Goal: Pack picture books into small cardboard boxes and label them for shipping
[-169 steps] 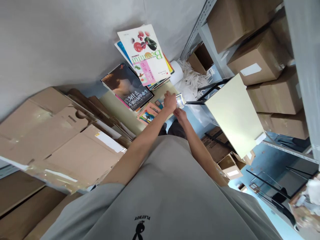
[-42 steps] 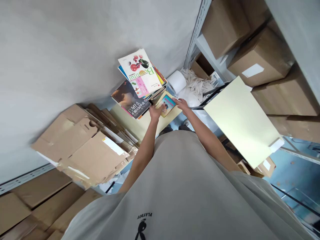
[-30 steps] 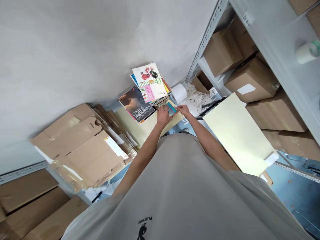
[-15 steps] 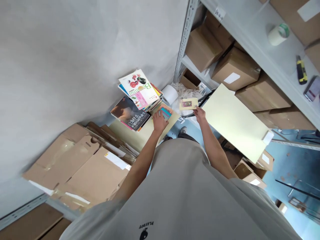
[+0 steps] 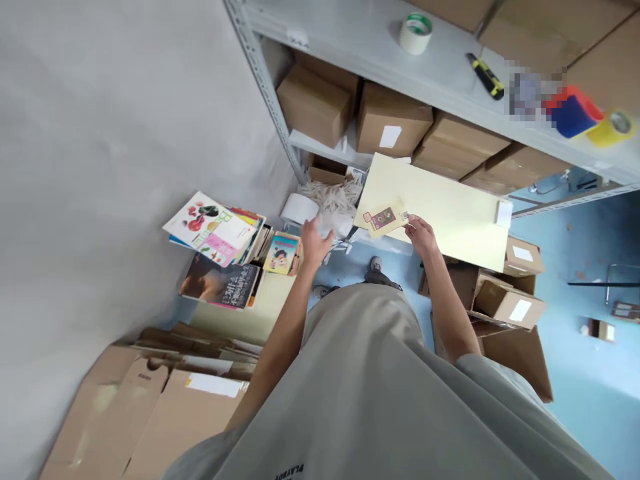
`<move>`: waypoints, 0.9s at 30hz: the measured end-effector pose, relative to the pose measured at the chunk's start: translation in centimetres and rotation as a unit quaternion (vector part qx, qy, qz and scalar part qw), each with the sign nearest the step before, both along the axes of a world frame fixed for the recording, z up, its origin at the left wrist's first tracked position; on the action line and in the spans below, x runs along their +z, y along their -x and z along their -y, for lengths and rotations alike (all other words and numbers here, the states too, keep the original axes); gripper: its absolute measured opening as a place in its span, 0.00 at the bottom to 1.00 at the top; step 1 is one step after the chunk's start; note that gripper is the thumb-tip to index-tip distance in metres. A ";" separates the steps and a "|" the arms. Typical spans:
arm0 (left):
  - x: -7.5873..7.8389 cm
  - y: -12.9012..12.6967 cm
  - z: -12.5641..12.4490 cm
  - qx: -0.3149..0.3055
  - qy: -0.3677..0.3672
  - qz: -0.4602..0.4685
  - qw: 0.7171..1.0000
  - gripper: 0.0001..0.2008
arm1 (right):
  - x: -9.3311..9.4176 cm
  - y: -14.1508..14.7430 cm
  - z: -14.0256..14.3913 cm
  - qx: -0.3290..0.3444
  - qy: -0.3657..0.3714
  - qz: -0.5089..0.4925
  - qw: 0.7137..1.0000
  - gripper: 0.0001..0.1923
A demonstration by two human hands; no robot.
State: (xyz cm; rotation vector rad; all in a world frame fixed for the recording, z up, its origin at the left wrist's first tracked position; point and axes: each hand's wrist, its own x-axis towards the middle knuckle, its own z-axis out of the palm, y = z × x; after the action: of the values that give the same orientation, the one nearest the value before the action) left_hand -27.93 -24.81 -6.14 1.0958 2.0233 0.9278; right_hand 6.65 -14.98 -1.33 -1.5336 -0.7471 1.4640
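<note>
Held by its right edge, a small cream book point(image 5: 384, 219) with a dark picture on its cover is in my right hand point(image 5: 421, 235), over the near end of a pale yellow tabletop point(image 5: 440, 207). My left hand point(image 5: 315, 243) is in the air with fingers apart, holding nothing. It is between a white paper roll point(image 5: 299, 209) and some clear plastic point(image 5: 336, 223). Left of that hand, a small blue-covered book point(image 5: 281, 254) tops a pile. Farther left lie a stack topped by a white book with fruit point(image 5: 210, 227) and a dark-covered book point(image 5: 220, 281).
Flattened cardboard boxes point(image 5: 125, 407) lean at the lower left. Cartons point(image 5: 395, 120) fill the metal shelf point(image 5: 345, 40), which also carries a tape roll point(image 5: 415, 33) and a yellow-black cutter point(image 5: 485, 76). Shredded paper point(image 5: 334, 196) sits below the shelf. Open boxes point(image 5: 510, 300) stand at right.
My view has turned to the right. My left hand has come off the small blue book and moved right. The cream book in my right hand is now over the tabletop.
</note>
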 end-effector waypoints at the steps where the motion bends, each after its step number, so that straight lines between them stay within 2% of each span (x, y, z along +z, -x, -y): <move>1: 0.7 -2.2 -1.8 -0.019 -0.016 0.068 0.997 0.27 | 0.2 -0.6 -0.7 0.012 -0.007 -0.006 1.000 0.14; 3: 1.7 -6.8 -4.9 -0.043 -0.032 0.208 0.977 0.18 | 0.4 -1.8 -2.6 0.047 -0.018 -0.009 0.999 0.16; 5: 2.3 -10.9 -7.2 -0.049 -0.028 0.301 0.952 0.16 | 0.7 -3.3 -4.9 0.082 -0.027 -0.006 0.996 0.19; 9: 2.5 -17.2 -10.1 -0.045 -0.008 0.385 0.922 0.25 | 1.0 -7.3 -10.1 0.119 -0.058 -0.021 0.991 0.25; 12: 2.7 -21.4 -11.8 -0.019 0.007 0.435 0.900 0.33 | 1.2 -10.4 -13.3 0.107 -0.076 -0.039 0.991 0.29; 16: 3.7 -25.8 -13.7 0.025 0.020 0.436 0.899 0.35 | 1.4 -13.6 -15.6 0.083 -0.085 -0.015 0.993 0.30; 21: 4.8 -28.3 -15.6 0.052 0.012 0.380 0.923 0.36 | 1.7 -15.9 -15.5 0.053 -0.124 0.048 0.990 0.25; 24: 5.3 -29.2 -16.5 0.079 -0.016 0.317 0.945 0.32 | 2.7 -15.5 -13.7 0.039 -0.173 0.099 0.979 0.17; 27: 6.1 -30.9 -16.6 0.062 -0.059 0.254 0.964 0.25 | 4.0 -13.5 -11.4 0.102 -0.166 0.065 0.979 0.20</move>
State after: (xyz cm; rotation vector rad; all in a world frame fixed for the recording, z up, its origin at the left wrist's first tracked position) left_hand 2.99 -8.21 -0.01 0.6995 1.6380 1.2606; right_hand 20.17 -3.57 2.69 -1.3328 -1.1928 1.3105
